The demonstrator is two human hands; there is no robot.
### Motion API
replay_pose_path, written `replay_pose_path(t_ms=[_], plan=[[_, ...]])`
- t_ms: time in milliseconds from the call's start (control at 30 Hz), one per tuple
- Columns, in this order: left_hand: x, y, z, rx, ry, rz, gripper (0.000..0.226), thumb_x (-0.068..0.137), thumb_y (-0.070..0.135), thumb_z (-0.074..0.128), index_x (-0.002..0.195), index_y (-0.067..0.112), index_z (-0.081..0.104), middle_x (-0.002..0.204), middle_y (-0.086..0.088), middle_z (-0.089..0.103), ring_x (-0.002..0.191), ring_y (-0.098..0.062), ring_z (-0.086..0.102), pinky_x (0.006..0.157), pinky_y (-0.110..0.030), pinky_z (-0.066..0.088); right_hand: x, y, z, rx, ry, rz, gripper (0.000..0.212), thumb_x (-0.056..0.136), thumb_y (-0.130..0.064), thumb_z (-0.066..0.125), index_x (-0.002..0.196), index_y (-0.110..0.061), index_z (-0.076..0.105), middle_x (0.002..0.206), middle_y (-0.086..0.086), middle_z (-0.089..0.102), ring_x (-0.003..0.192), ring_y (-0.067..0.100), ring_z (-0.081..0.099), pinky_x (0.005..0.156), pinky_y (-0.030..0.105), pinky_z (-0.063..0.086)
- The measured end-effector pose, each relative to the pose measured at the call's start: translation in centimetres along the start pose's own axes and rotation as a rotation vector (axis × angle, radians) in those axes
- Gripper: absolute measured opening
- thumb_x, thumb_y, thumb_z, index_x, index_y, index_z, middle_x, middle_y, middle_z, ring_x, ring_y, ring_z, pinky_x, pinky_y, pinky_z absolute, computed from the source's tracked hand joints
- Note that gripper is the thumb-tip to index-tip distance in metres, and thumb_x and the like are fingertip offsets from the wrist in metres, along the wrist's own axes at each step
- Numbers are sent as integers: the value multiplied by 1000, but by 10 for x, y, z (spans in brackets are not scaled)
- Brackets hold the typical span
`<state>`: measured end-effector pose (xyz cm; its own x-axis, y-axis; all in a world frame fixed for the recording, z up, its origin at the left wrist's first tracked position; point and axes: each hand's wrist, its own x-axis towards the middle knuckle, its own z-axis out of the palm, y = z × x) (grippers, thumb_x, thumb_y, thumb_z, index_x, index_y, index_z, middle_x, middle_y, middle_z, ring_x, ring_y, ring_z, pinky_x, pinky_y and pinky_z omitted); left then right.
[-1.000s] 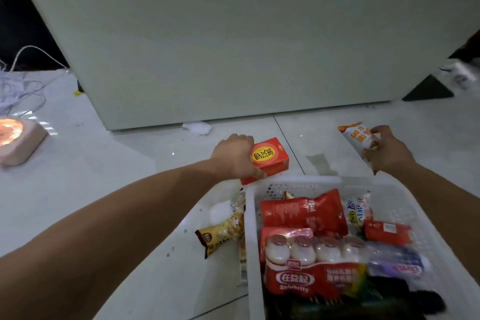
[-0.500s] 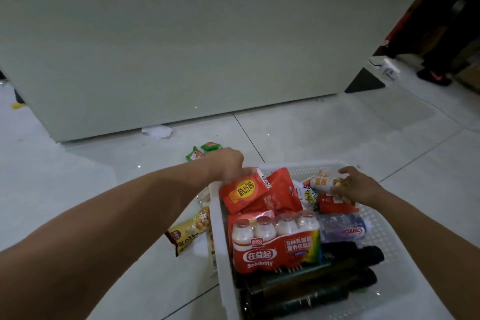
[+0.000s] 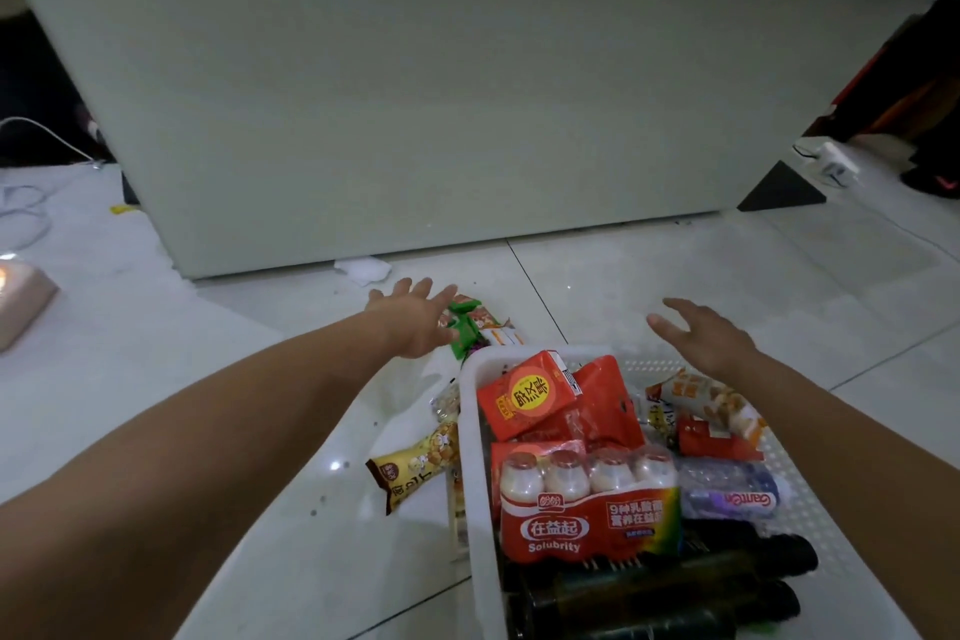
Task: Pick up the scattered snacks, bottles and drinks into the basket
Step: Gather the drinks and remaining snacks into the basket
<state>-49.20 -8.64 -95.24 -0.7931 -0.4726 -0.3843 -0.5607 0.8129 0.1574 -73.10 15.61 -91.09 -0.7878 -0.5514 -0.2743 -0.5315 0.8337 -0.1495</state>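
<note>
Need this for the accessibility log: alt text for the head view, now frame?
Two empty, open hands reach forward over a white basket full of snacks and drinks; the left hand nears green snack packets on the tiled floor, the right hand hovers above the basket's far edge. A yellow snack packet lies left of the basket.

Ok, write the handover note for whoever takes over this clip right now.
Left hand: open, empty, reaching over the green snack packets on the floor.
Right hand: open, empty, above the white plastic basket.
Done: red drink carton, yoghurt bottle multipack and dark bottles are in the basket.
Left: green packets and the yellow popcorn bag beside the basket.
</note>
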Motion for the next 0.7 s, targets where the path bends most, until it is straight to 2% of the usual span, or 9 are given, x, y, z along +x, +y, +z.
replay_pose_path(t_ms=[167, 433, 500, 567, 633, 700], plan=[[-7, -21, 7, 8, -13, -55, 78, 94, 56, 40, 152, 30, -6, 160, -5, -7, 147, -30, -5, 112, -58, 13, 17, -50, 12, -54, 3, -135, 63, 92, -62, 31, 147, -32, 25, 156, 3, 25, 143, 25, 23, 114, 57, 6], [-16, -40, 56, -76, -137, -61, 95, 86, 64, 48, 150, 30, -13, 158, -1, -21, 145, -30, -17, 112, -63, 6, 45, -119, 46, -110, -114, -289, 62, 91, -64, 29, 147, -39, 19, 158, 0, 18, 146, 21, 14, 113, 57, 0], [-20, -37, 70, -52, -204, -31, 102, 82, 66, 52, 150, 29, -15, 157, -1, -25, 144, -30, -20, 112, -63, 5, 51, -132, 58, -113, -161, -299, 63, 91, -63, 31, 148, -41, 16, 158, 1, 18, 145, 23, 17, 113, 56, 3], [-23, -29, 83, -15, -248, 13, 108, 79, 67, 55, 151, 24, -12, 158, -4, -21, 145, -31, -16, 113, -61, 7, 56, -141, 70, -110, -216, -290, 66, 90, -63, 35, 148, -39, 13, 155, 7, 24, 141, 27, 27, 114, 54, 15], [-27, -19, 94, 36, -243, 65, 109, 76, 67, 60, 151, 12, 4, 158, -11, -3, 144, -33, 0, 114, -55, 19, 64, -146, 82, -102, -265, -250, 73, 89, -61, 42, 149, -35, 9, 149, 15, 34, 134, 32, 38, 108, 49, 32], [-30, -10, 103, 83, -220, 118, 102, 73, 66, 62, 144, 4, 24, 149, -15, 17, 136, -34, 18, 107, -49, 31, 69, -149, 93, -116, -307, -187, 80, 88, -54, 50, 150, -26, 9, 147, 17, 38, 130, 34, 42, 104, 45, 38]])
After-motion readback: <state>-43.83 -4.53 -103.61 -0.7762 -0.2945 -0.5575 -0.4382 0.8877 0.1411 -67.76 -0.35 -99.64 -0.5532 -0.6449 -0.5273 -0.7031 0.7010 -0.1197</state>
